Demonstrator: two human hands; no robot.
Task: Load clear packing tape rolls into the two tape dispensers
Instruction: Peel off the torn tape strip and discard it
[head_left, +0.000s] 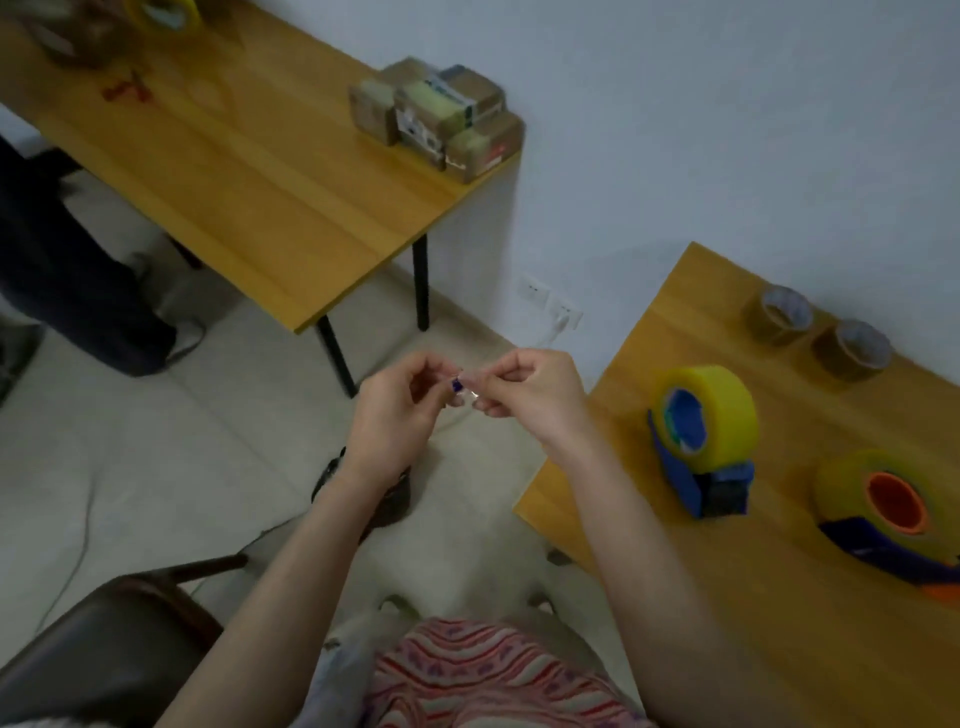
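observed left hand (395, 410) and right hand (530, 395) raised together over the floor, well apart from the near desk (727, 613) at right. found fingers of both curled, pinching between them a small clear scrap (460, 387) with a dark blue mark; cannot tell what the scrap is. noted blue dispenser (722, 488) standing upright on the near desk, with first yellowish tape roll (727, 410) seated on its hub. noted second dispenser (878, 551) lying low toward the right edge, orange hub facing up, with second yellowish tape roll (841, 478) around that hub. recorded far brown roll (779, 314) and near brown roll (852, 348) side by side close to the wall, behind the dispensers. recorded far desk (260, 182) across the room, carrying taped parcels (436, 119) clustered at its corner. logged dark chair (104, 649) at lower left and wall socket (550, 304) low on the wall.
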